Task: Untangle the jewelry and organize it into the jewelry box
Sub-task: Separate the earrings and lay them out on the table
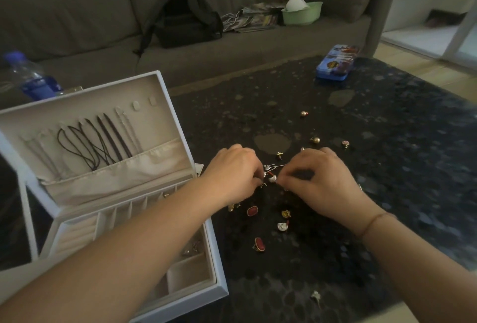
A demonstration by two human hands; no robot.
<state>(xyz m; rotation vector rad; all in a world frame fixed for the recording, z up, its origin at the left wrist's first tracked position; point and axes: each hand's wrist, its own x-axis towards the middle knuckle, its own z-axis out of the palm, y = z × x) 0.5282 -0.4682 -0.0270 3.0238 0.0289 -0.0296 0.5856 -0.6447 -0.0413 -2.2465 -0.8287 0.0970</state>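
Note:
A white jewelry box [219,289] stands open at the left of the dark table, with black cords and pale chains [98,142] hanging inside its lid. At the table's middle my left hand [232,170] and my right hand [317,180] both pinch a small silver tangle of jewelry [269,171] held between them. Loose pieces lie below the hands: two red oval rings [252,211] [259,244], a gold piece [286,213] and a white one [283,226]. Pearl earrings [315,140] lie further back.
A blue tin case [335,64] sits at the table's far right. A plastic bottle [28,77] stands behind the box lid. The grey sofa [77,26] beyond holds a black backpack [185,20], papers and a green bowl [302,14]. One small white piece [315,295] lies near the table's front edge.

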